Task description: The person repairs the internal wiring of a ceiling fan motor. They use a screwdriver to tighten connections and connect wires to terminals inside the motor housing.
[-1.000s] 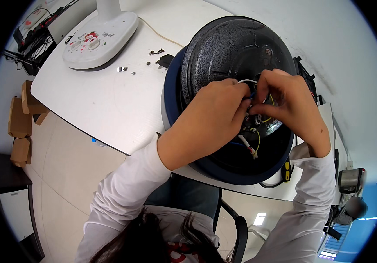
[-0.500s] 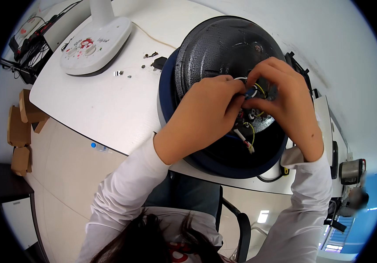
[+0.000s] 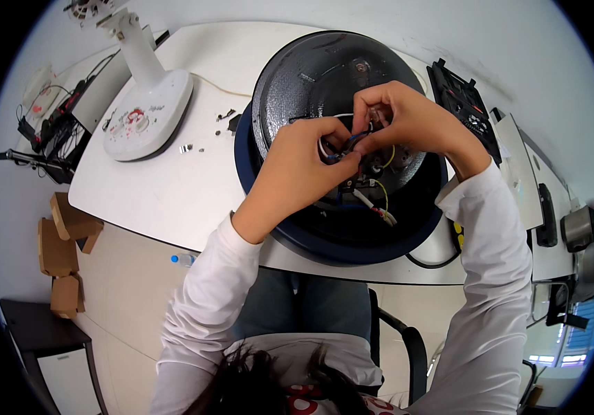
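Observation:
An opened round appliance stands on the table before me, with a dark blue outer ring (image 3: 244, 155) and a black metal shell (image 3: 311, 76) tilted up inside it. Both hands are over its wiring. My left hand (image 3: 300, 166) pinches a thin blue wire from the left, thumb against forefinger. From the right, my right hand (image 3: 411, 124) closes thumb and fingers on the same blue wire (image 3: 360, 136); the fingertips nearly touch and partly hide it. Below them lie a yellow-green wire (image 3: 384, 196) and a white-sleeved lead (image 3: 366, 200).
A white fan stand (image 3: 148, 128) is at the table's far left, with small metal parts (image 3: 186, 148) near it. An open black tool case (image 3: 464, 104) lies at the right. A black cable (image 3: 432, 265) loops by the front edge. Cardboard boxes (image 3: 58, 245) and a bottle (image 3: 183, 260) are on the floor.
The view has shifted, showing more of the tool case and fan stand. My right thumb and fingers, apart around the wiring before, have closed together next to my left fingertips.

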### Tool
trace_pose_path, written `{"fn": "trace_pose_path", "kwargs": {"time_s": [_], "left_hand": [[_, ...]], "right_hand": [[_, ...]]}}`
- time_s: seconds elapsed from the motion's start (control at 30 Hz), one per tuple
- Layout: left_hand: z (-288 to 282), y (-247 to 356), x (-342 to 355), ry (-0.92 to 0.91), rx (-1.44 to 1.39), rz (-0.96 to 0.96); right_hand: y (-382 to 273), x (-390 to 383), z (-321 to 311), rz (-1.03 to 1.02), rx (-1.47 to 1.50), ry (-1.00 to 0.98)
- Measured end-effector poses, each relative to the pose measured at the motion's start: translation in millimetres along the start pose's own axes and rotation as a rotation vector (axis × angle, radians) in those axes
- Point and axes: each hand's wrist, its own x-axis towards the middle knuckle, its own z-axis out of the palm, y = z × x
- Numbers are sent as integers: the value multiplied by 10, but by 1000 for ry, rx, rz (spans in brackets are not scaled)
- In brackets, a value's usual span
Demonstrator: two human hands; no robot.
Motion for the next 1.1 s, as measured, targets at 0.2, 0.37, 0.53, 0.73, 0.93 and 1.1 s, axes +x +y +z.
{"fn": "trace_pose_path", "kwargs": {"time_s": [0.2, 0.37, 0.53, 0.73, 0.93, 1.1], "left_hand": [[29, -66, 33, 17, 19, 32], [54, -52, 50, 23, 22, -28], [131, -32, 77, 19, 93, -84], [81, -85, 35, 15, -122, -132], [55, -85, 39, -11, -183, -117], [29, -43, 26, -22, -283, -152]], "right_hand": [[134, -19, 49, -1, 271, -56], [124, 12, 47, -25, 136, -48], [105, -168, -85, 28, 145, -71], [132, -1139, -443, -3, -158, 315], [759, -1976, 375, 563, -588, 482], [1115, -1976, 836, 625, -736, 559]]}}
